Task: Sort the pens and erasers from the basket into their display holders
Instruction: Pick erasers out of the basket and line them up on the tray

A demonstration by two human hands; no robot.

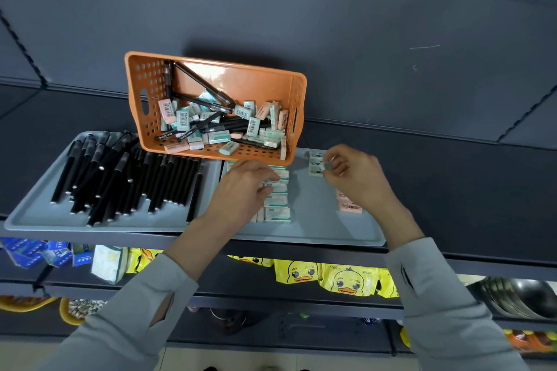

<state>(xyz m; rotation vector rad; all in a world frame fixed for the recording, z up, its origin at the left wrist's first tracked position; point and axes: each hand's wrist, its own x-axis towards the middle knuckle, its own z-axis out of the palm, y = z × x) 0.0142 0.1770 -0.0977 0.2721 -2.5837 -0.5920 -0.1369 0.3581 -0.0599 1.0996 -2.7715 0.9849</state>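
While your right hand [352,178] pinched a small eraser [327,166] at its fingertips, it hung just beside the far row [315,159] on the tray [313,220], so that hand was nearer. Your left hand [244,184] bent its fingers onto the green row [277,205], below the basket [144,93]; whether it gripped one, I couldn't tell. Your fingers hid the pinched eraser's long axis.

Eraser wrappers [183,120], basket's [211,62] left side: barcodes, digits unreadable.
Pen barrel [164,135], basket's front edge: white lettering, illegible.
Duck packet [349,283]: perhaps "CKOK".
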